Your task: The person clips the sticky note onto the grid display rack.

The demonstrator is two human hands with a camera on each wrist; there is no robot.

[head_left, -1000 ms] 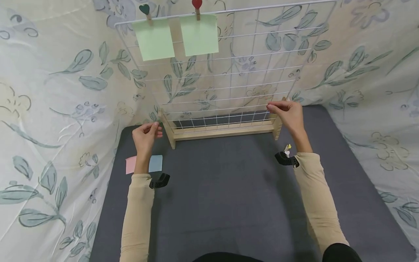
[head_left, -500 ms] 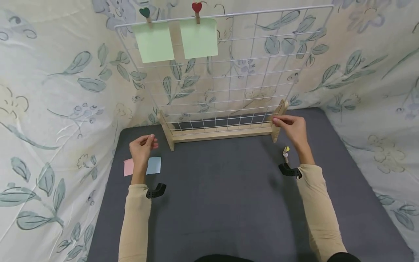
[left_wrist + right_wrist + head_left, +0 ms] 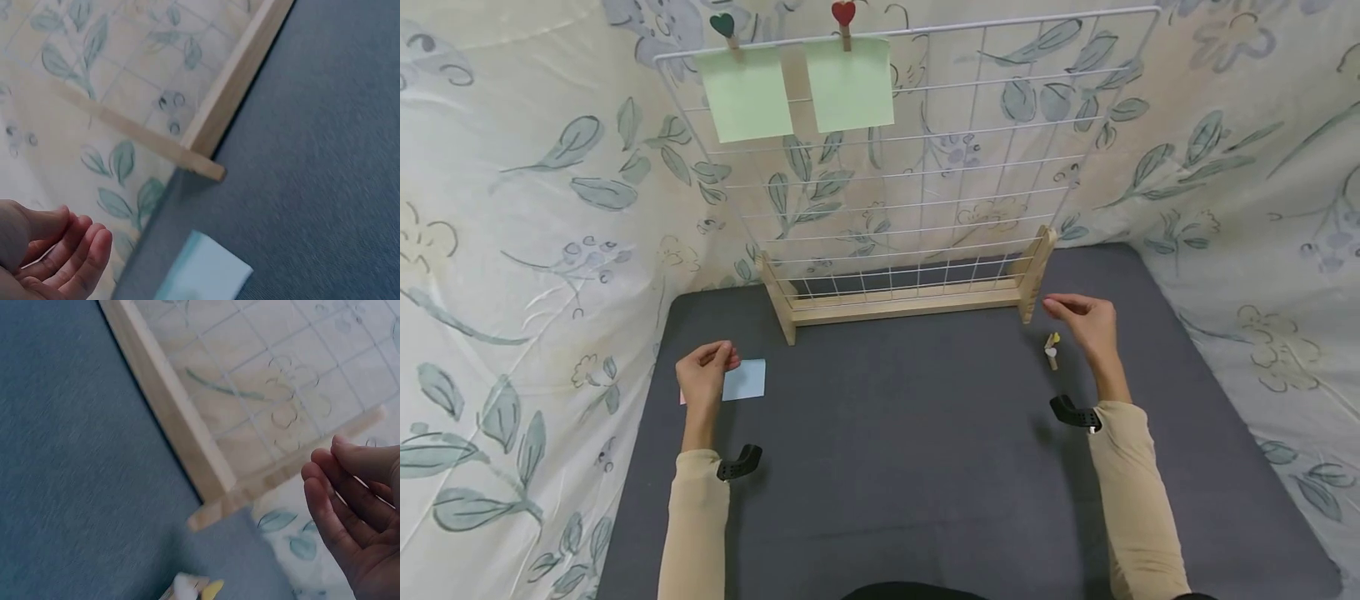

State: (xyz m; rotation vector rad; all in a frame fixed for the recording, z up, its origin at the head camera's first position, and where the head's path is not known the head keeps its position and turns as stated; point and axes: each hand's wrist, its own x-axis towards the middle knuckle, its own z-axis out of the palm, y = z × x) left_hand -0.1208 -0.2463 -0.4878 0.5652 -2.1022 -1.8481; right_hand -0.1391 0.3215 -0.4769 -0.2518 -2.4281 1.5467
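My left hand (image 3: 702, 379) hovers over the left side of the table, fingers loosely curled with nothing in them. Below it lie a light blue sticky note (image 3: 745, 380) and a pink sticky note (image 3: 682, 398), mostly covered by the hand in the head view. On the right, my right hand (image 3: 1088, 327) is in the air beside the stand's foot, thumb close to the fingertips, holding nothing. Close to it on the table lie small wooden clothespins (image 3: 1052, 358), one with a white top and one with a yellow top (image 3: 212, 589).
A white wire grid (image 3: 955, 175) stands upright in a wooden base (image 3: 910, 306) at the back. Two green sticky notes (image 3: 850, 87) hang from its top bar, under clothespins with a dark green heart (image 3: 722, 24) and a red heart (image 3: 843, 12). Floral cloth (image 3: 550, 250) surrounds the table.
Both hands have drawn back from the grid and come down toward the table, the left one moving slightly left and the right one slightly right. The green notes stay hanging.
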